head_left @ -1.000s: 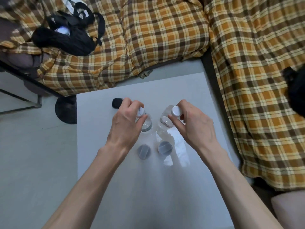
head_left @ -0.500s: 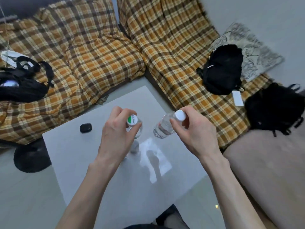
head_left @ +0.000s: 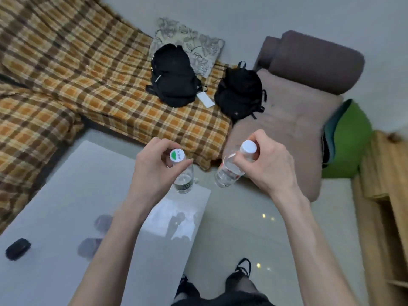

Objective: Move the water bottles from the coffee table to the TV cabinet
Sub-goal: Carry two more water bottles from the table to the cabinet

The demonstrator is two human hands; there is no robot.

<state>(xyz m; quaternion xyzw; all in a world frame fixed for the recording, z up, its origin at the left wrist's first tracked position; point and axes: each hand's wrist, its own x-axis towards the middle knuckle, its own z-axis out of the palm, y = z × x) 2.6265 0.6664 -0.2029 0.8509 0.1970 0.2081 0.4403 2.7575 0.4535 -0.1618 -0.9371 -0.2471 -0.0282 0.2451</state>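
The left hand (head_left: 154, 171) has its fingers (head_left: 154, 143) clamped round the neck of a clear bottle (head_left: 183, 181), just under the green-and-white cap (head_left: 176, 155). The bottle hangs upright below the fingers, off the worktop (head_left: 55, 195), its base over the worktop's far corner. The right hand (head_left: 268, 166) has its fingers (head_left: 259, 138) clamped on the neck of a second bottle (head_left: 227, 173) with a plain white cap (head_left: 248, 147); this one tilts, base swung toward the left hand, and hangs over the floor (head_left: 242, 217) past the worktop edge. The two bottles are near each other but apart. On the worktop, well behind the left fingers and toward the near left edge, lies a small black case (head_left: 18, 248). Beyond both sets of fingers, two black backpacks (head_left: 173, 78) (head_left: 239, 93) rest on a plaid sofa (head_left: 88, 74), one partly on a brown seat (head_left: 293, 120). A wooden cabinet (head_left: 386, 206) stands to the right of the right hand
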